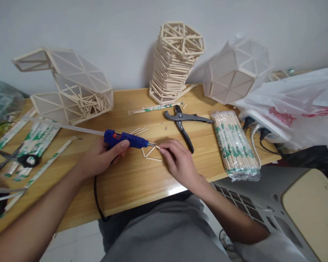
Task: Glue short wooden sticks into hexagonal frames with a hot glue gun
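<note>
My left hand (104, 156) is wrapped round a blue hot glue gun (128, 139), with a long translucent glue stick (71, 126) running out of its back. The gun's metal nozzle points right and meets the end of a short wooden stick close to my right fingertips. My right hand (177, 158) pinches that short wooden stick (157, 147) between thumb and forefinger. Under the nozzle, several short sticks (153, 159) lie on the table in an angular, partly framed shape. A few loose cut sticks (139, 131) rest just behind the gun.
Black-handled cutters (180, 118) lie open behind my right hand, beside a wrapped bundle of chopsticks (232, 142). Stick-built structures (177, 62) stand along the wall. Scissors (27, 160) and wrapped chopsticks lie left; a power strip (265, 127) sits right. The gun's black cord (96, 196) hangs over the table edge.
</note>
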`<state>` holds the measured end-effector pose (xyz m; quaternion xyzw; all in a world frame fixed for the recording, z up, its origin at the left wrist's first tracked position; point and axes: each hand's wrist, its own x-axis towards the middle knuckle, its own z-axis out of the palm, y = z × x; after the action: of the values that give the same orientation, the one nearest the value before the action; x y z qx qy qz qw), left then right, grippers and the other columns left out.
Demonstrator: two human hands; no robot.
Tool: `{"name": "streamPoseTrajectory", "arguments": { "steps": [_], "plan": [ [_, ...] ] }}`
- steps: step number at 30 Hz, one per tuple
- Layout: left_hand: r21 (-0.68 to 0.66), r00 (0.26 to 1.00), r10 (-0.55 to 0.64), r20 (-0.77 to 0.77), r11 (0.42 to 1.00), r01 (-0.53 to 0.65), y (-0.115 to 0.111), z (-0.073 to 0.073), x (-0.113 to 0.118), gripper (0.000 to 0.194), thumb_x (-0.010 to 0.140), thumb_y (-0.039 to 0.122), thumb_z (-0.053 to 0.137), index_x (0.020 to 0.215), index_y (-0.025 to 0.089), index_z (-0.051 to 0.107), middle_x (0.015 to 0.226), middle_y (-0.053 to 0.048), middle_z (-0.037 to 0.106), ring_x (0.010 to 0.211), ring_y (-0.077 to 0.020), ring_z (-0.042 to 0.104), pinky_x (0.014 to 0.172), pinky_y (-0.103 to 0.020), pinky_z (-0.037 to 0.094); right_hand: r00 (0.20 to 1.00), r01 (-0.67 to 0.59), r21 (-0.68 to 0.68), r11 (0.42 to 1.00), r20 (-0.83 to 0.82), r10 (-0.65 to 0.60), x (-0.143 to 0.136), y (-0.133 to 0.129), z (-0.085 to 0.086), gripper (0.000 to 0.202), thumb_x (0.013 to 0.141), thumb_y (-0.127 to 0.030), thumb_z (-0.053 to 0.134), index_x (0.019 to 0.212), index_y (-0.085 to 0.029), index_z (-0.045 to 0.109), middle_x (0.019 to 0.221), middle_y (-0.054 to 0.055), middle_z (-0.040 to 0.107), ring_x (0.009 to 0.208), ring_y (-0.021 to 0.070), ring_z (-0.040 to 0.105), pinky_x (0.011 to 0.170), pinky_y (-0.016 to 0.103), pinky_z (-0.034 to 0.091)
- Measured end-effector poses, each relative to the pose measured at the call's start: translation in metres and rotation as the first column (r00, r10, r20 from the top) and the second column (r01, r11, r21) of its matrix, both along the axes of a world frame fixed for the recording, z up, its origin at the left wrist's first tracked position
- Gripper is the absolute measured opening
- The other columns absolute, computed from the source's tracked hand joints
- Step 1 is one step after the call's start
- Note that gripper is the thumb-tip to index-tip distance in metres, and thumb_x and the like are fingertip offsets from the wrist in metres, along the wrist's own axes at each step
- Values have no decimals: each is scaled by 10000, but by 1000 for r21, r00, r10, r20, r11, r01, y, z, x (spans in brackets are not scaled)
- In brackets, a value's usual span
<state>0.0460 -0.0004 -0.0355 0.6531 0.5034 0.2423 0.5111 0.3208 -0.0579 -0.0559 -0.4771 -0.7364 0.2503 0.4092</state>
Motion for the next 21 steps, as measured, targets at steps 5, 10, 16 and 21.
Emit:
{"name": "streamPoseTrajectory", "arguments": {
  "steps": [5,10,16,21],
  "plan": [
    [-8,998,-2,-62,1000,1,-2,5,0,563,980,680,603,700,193,638,543,11,559,495,-128,496,490,-275,368,1000,11,-33,999,-12,-12,1,0,1,128,1105,-206,580,1104,-208,708,1053,78,764,1022,207,721,931,377,596],
    [92,976,98,-195,992,-81,-1,3,-1,488,954,657,652,836,196,761,580,19,589,604,-172,544,561,-291,395,999,39,-42,998,18,-38,5,-6,7,160,1103,-210,579,1130,-218,736,1045,75,758,998,215,731,908,380,617],
    [278,918,217,-332,952,-124,-3,2,3,460,937,688,623,827,246,691,745,-20,680,719,-244,629,653,-335,428,970,89,-61,994,233,-73,11,-16,8,242,1086,-146,552,1200,-200,758,1084,118,737,1026,252,726,927,412,628],
    [392,917,173,-358,920,-20,-5,6,9,344,990,549,608,802,266,555,730,1,616,665,-215,576,651,-333,386,949,97,-19,995,302,-87,8,-16,3,257,1076,-120,553,1224,-171,757,1079,140,738,1019,272,720,898,431,631]
  ]
}}
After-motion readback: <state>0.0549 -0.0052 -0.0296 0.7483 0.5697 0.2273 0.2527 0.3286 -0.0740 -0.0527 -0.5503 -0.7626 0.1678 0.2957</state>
